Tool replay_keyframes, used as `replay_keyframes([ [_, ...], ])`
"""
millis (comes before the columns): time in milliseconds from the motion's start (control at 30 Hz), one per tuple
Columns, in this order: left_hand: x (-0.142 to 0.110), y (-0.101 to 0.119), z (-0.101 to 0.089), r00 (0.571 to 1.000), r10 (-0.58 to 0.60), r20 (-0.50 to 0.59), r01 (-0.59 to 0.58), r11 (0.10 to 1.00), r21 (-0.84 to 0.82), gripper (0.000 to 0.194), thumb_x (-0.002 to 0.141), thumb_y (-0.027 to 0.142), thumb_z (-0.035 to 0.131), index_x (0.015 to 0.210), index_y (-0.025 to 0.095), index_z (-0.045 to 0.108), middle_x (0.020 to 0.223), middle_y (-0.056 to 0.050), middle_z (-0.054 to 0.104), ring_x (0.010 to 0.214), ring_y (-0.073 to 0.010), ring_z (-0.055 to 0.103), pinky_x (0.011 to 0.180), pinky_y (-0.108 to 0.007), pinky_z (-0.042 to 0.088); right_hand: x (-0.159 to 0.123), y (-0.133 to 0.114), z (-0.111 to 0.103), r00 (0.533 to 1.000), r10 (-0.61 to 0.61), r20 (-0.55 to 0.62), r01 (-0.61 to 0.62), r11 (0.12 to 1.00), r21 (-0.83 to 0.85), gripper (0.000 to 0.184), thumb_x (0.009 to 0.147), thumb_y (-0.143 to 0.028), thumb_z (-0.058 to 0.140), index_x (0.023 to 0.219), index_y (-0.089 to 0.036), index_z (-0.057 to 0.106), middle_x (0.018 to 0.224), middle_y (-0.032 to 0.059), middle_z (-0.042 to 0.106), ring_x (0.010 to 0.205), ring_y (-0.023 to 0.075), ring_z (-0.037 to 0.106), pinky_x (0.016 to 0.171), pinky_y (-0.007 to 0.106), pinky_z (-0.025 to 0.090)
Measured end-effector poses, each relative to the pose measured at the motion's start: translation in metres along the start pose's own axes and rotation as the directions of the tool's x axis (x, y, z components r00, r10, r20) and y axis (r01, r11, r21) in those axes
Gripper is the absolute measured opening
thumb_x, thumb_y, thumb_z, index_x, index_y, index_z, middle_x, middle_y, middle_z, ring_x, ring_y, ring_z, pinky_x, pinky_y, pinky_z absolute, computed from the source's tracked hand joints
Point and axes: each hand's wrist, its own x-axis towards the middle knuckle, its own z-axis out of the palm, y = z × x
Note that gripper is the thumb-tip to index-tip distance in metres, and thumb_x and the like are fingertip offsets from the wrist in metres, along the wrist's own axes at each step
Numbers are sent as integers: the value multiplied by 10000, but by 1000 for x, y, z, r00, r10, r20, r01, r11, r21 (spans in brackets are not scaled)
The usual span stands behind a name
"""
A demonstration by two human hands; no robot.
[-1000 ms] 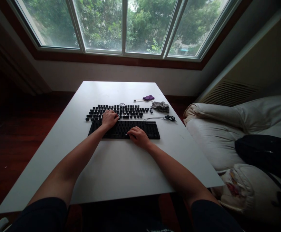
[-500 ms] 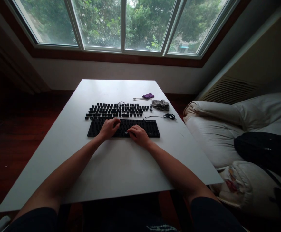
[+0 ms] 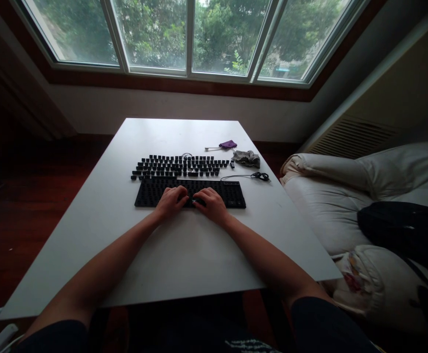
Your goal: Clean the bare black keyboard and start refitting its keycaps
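Observation:
A black keyboard base [image 3: 232, 194] lies across the white table [image 3: 184, 260]. Beyond it, several loose black keycaps [image 3: 180, 165] are laid out in rows. My left hand [image 3: 170, 202] rests on the front middle of the keyboard with its fingers curled; what they hold is hidden. My right hand [image 3: 211, 206] is just to its right, almost touching it. Its fingertips are pinched on a small dark piece at the keyboard's front row.
A purple cloth [image 3: 227, 144], a thin stick [image 3: 211, 148], a crumpled grey cloth [image 3: 246, 158] and a coiled black cable [image 3: 260, 176] lie at the table's far right. White cushions [image 3: 320, 196] with a black bag [image 3: 401, 230] are to the right. Windows are ahead.
My left hand has come back from the keycap rows to the front middle of the keyboard, next to my right hand. The right hand has hardly moved.

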Motion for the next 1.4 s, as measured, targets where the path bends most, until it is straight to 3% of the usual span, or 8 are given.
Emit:
replay_keyframes([
  [300,-2,-2,3,1000,3,2,-3,1000,-6,149,967,359,524,980,240,613,921,-12,722,867,-206,658,919,-403,394,5,-4,8,1000,-21,-1,21,999,-26,130,935,-332,679,1027,-249,718,1019,78,690,974,258,574,899,423,495],
  [467,-3,-4,-1,999,48,20,-47,999,-20,213,981,331,488,1086,262,659,996,-14,747,932,-210,665,945,-413,376,5,-5,7,1000,-6,-7,6,1000,-24,114,909,-283,693,1015,-251,719,1023,76,685,996,263,572,928,439,484],
  [733,-3,-14,-8,989,138,48,-140,989,50,220,909,411,636,1062,299,749,1065,-31,738,1027,-249,601,906,-428,374,4,-6,6,1000,2,15,-1,1000,-30,124,888,-257,709,1009,-236,719,1076,78,679,1057,264,570,970,437,461],
  [1100,0,-28,-4,994,96,58,-100,993,68,260,925,469,631,1038,289,780,1011,-46,710,983,-242,575,873,-425,380,4,-3,10,999,16,50,-12,998,-67,114,923,-271,692,1024,-244,739,1092,72,691,1050,253,579,941,422,451],
  [1400,0,-25,-5,991,110,74,-116,990,75,281,927,488,619,1034,288,784,1015,-59,715,981,-249,570,865,-430,378,4,-2,11,999,2,50,2,998,-67,144,948,-329,676,1043,-246,744,1076,76,694,1039,253,573,930,421,449],
])
